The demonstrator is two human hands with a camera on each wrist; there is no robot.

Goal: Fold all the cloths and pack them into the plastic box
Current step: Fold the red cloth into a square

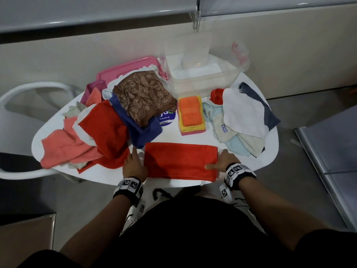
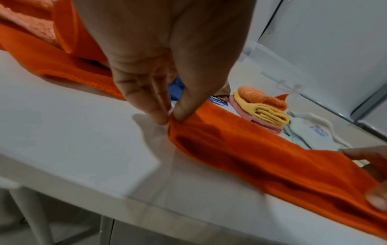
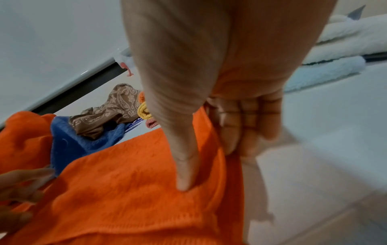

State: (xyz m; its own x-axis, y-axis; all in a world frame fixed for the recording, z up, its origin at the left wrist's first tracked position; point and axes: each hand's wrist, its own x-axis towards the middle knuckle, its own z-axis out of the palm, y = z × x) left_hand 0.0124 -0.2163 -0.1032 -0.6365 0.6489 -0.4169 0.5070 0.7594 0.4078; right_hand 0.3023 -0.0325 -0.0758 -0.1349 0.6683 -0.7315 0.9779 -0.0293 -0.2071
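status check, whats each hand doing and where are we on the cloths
Left hand pinches the red cloth at its left end; right hand grips its right end. Plastic box holds no cloths yet. Unfolded piles on both sides.

Left hand (image 2: 159, 54) pinches the orange cloth (image 2: 261, 162) at its end corner, low on the white desk (image 2: 73, 140). Right hand's fingers (image 2: 376, 197) hold the opposite end, apparently. Folded stack (image 2: 261, 109) beyond.

Likely an office break area: round white table (image 1: 193, 140), white chair (image 1: 29, 89), window blind cord (image 1: 197, 14).
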